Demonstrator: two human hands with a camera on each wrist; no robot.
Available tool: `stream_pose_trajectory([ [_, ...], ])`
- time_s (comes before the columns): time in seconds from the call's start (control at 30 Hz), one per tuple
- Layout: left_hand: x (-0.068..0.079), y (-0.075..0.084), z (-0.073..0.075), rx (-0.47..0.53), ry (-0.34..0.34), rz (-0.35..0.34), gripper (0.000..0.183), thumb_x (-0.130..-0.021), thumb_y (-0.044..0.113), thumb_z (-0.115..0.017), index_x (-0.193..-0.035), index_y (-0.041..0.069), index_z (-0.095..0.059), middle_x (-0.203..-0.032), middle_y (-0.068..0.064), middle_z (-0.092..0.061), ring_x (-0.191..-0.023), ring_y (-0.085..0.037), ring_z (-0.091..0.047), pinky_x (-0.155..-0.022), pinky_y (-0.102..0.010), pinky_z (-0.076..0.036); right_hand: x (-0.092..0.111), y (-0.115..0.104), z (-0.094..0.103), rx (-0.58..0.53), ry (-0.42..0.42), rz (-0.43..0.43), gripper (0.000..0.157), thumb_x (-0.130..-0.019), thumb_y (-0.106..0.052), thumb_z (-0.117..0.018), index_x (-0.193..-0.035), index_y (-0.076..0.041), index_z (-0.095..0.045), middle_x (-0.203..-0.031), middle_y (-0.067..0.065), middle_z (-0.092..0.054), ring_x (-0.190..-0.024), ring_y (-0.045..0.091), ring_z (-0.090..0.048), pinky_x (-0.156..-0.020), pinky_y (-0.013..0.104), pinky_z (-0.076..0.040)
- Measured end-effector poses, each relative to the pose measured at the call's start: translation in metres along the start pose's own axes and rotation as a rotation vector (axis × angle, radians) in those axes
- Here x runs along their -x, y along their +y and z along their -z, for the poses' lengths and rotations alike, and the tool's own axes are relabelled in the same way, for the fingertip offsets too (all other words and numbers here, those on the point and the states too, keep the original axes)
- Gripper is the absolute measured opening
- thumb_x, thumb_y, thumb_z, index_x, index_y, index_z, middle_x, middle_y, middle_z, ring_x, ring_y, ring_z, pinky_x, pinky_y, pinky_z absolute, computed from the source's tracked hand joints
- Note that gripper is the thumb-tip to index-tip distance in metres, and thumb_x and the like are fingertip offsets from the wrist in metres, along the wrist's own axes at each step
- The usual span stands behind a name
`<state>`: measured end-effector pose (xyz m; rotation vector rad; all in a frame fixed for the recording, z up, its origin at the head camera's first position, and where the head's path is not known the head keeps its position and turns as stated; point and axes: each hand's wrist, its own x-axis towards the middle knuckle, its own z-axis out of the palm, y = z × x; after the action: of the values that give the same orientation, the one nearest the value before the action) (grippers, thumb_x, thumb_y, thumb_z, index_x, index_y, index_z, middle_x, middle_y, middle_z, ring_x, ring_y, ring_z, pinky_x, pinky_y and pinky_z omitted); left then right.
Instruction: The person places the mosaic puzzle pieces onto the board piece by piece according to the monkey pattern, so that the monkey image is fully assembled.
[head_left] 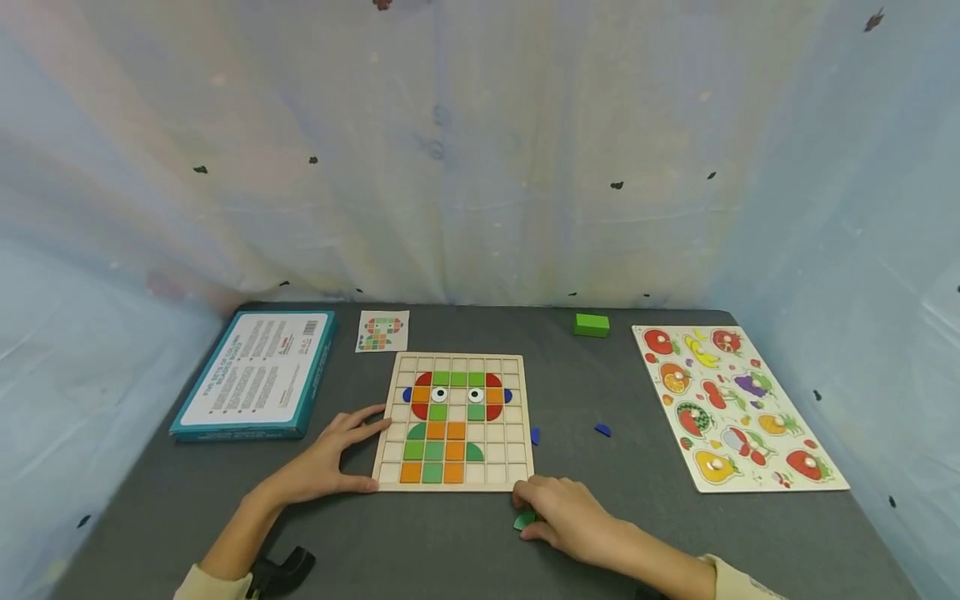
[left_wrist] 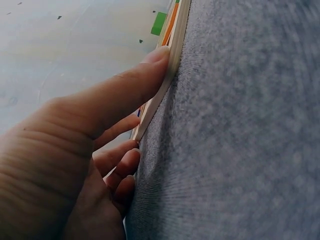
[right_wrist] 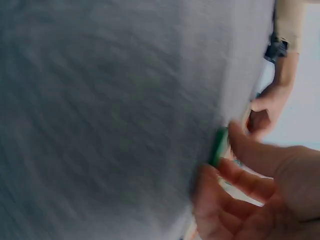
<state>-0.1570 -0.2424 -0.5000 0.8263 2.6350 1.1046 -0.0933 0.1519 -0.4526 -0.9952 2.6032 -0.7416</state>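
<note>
A wooden grid board (head_left: 497, 475) lies on the dark table, with red, orange, green and blue pieces and two eye pieces set in its squares. My left hand (head_left: 322, 458) rests against the board's left side, thumb at the near corner and fingers spread along the edge. Just below the near right corner, my right hand (head_left: 570, 521) pinches a green rounded piece (head_left: 524, 521) between thumb and fingers. In the right wrist view that green piece (right_wrist: 218, 146) shows on edge and blurred. Two blue half-round pieces, one (head_left: 535, 436) beside the board and another (head_left: 603, 430) farther right, lie loose.
A pattern card (head_left: 382, 331) lies behind the board. To the left is a teal-edged box (head_left: 251, 371). A green block (head_left: 592, 325) stands at the back, and a fruit puzzle board (head_left: 738, 404) lies on the right. A patterned curtain (head_left: 480, 167) hangs behind the table.
</note>
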Motion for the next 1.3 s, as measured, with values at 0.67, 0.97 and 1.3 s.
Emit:
stream_pose_trajectory([
  [0.67, -0.003, 0.001, 0.001, -0.004, -0.001, -0.015, 0.088, -0.078, 0.048, -0.083, -0.152, 0.016, -0.045, -0.160, -0.011, -0.028, -0.134, -0.031, -0.030, -0.097, -0.065, -0.033, -0.114, -0.029, 0.000, -0.382, -0.035, 0.263, 0.015, -0.093, -0.004, -0.069, -0.107, 0.002, -0.068, -0.087, 0.011, -0.071, -0.057, 0.001, -0.051, -0.059, 0.016, -0.045],
  [0.97, 0.001, -0.005, -0.001, 0.017, -0.010, -0.026, 0.088, -0.080, 0.049, -0.081, -0.153, 0.016, -0.044, -0.162, -0.010, -0.025, -0.135, -0.031, -0.029, -0.097, -0.067, -0.033, -0.165, -0.045, -0.015, -0.217, -0.108, 0.208, 0.017, -0.091, -0.001, -0.072, -0.107, 0.000, -0.067, -0.075, 0.001, -0.066, -0.060, 0.000, -0.055, -0.062, 0.014, -0.046],
  [1.3, 0.001, -0.004, 0.001, 0.009, -0.006, -0.033, 0.088, -0.080, 0.048, -0.082, -0.153, 0.017, -0.044, -0.161, -0.009, -0.026, -0.133, -0.029, -0.030, -0.097, -0.066, -0.033, -0.169, -0.052, -0.020, 0.047, -0.037, 0.213, 0.023, -0.092, -0.015, -0.074, -0.113, -0.006, -0.071, -0.087, -0.003, -0.067, -0.068, -0.001, -0.054, -0.063, 0.010, -0.042],
])
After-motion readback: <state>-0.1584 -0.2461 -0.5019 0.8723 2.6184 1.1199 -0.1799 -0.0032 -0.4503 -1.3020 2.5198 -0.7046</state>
